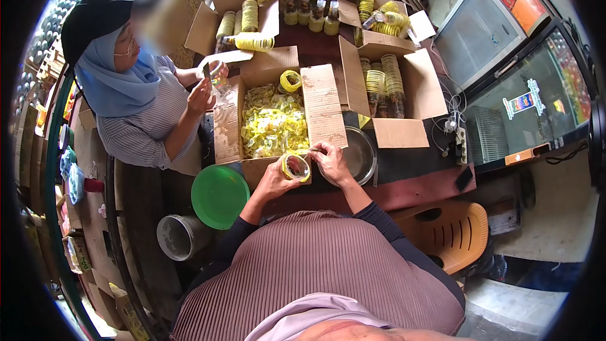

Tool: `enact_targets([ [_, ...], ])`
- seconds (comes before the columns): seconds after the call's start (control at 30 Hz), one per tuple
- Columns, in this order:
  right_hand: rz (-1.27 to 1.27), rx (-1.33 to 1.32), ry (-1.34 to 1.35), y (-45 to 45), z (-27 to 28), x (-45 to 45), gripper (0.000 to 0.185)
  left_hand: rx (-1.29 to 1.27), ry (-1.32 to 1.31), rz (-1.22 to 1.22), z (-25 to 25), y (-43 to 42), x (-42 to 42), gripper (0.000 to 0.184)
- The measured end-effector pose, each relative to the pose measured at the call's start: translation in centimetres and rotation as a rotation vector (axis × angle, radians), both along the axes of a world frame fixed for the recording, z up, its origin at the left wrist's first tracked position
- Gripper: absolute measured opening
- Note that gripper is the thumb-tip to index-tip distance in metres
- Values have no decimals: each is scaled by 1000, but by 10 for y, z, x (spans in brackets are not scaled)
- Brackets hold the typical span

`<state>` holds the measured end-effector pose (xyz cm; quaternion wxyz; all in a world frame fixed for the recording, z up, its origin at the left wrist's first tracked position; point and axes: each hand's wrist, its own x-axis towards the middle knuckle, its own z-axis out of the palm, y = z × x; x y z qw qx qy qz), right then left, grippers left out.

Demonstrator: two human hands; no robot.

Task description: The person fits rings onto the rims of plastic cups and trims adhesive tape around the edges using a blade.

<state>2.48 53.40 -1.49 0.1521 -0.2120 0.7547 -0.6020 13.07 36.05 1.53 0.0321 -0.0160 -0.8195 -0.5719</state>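
Observation:
My left hand (pixel 276 180) is wrapped round a small round container with a yellow rim (pixel 295 167), its round end facing up. Just right of it, my right hand (pixel 332 164) pinches something small and thin at the fingertips, too small to name. Both hands are at the near edge of an open cardboard box (pixel 325 104) full of yellow and clear plastic pieces (pixel 271 120). A yellow ring-like roll (pixel 290 80) lies on top of these pieces. A round metal-rimmed tray or lid (pixel 360 155) is behind my right hand.
A co-worker (pixel 145 98) stands at the left, both hands holding small items. More boxes (pixel 410 92) with stacked containers stand behind and right. A green basin (pixel 220 196) and grey bucket (pixel 178 237) are at near left, an orange chair (pixel 451 230) at near right.

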Motion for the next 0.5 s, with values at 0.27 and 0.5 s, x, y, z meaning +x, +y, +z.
enact_targets([
  [0.27,33,-210,-303,-25,7,-14,13,226,-136,4,6,-18,0,39],
  [0.5,-118,-281,-226,-25,12,-56,10,417,-246,-163,-1,-15,21,47],
])
